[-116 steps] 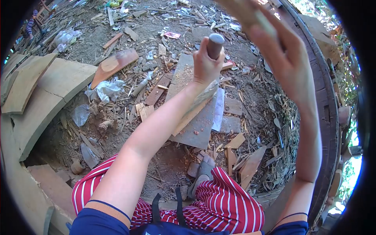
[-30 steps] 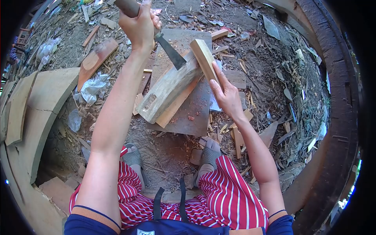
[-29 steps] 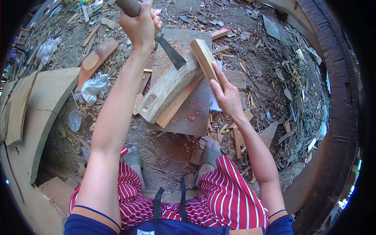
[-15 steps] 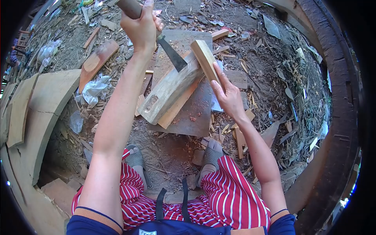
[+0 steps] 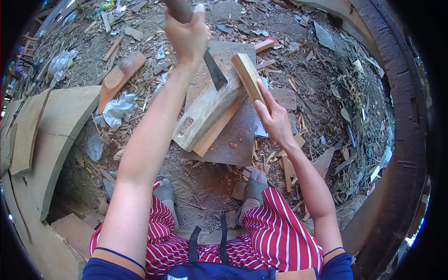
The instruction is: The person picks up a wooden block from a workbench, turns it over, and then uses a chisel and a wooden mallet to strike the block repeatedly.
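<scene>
In the head view, my left hand [image 5: 187, 41] is closed around the handle of a chisel [image 5: 215, 70]. The chisel's flat blade slants down, and its tip meets the top face of a weathered timber [image 5: 205, 109]. A rounded slot is cut near the timber's lower-left end. My right hand [image 5: 273, 116] grips a squared wooden block [image 5: 246, 74], fingers along its side, just right of the timber's far end. Under the timber, a paler board [image 5: 217, 128] lies on a dark flat slab [image 5: 233, 151].
Wood offcuts, chips and plastic scraps litter the soil. A reddish-brown wood piece [image 5: 119, 79] lies at the left beside a plastic bag [image 5: 119, 109]. Large curved boards [image 5: 58, 126] stand on the left, and a dark curved rim [image 5: 403, 116] rises on the right. My sandalled feet flank the slab's near edge.
My left hand has swung right, bringing the chisel to a steeper angle with its tip still at the timber. My right hand and the block stay nearly put; the view has shifted slightly.
</scene>
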A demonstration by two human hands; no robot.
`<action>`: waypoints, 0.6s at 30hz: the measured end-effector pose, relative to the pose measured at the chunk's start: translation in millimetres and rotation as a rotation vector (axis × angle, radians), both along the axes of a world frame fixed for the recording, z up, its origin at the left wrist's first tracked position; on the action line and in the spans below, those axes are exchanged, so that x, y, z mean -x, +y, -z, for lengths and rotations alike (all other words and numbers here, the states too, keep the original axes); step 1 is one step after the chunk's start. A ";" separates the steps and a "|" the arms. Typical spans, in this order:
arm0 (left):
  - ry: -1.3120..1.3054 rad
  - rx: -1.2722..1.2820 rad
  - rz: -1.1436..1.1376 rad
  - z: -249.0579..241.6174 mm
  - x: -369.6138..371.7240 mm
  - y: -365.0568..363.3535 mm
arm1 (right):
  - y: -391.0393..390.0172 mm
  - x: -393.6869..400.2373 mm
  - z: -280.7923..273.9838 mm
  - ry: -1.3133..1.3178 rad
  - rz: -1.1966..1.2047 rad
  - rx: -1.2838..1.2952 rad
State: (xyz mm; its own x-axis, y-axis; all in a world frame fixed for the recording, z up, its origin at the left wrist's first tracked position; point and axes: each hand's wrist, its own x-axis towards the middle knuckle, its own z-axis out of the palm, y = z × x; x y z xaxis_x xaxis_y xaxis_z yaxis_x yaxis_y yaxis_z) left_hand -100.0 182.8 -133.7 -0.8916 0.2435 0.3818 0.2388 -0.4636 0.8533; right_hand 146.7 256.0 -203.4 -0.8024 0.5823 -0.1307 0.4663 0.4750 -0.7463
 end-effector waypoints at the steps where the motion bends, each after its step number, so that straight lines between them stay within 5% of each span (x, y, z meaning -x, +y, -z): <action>1: 0.038 0.033 -0.047 -1.0 -5.2 1.5 | 0.9 1.5 -1.8 0.010 0.010 0.026; 5: 0.268 0.129 -0.242 8.7 -7.1 5.3 | 27.7 10.7 -36.8 0.033 -0.009 0.275; 10: 0.319 0.176 -0.301 9.6 -22.4 0.5 | 10.5 44.1 -191.1 0.439 -0.121 -0.089; 11: 0.351 0.183 -0.325 6.9 -27.5 -0.8 | -2.5 56.7 -210.2 0.746 -0.169 -0.267; 18: 0.303 0.174 -0.346 -3.1 -49.2 -10.4 | -5.1 95.3 -252.2 0.277 -0.613 -0.776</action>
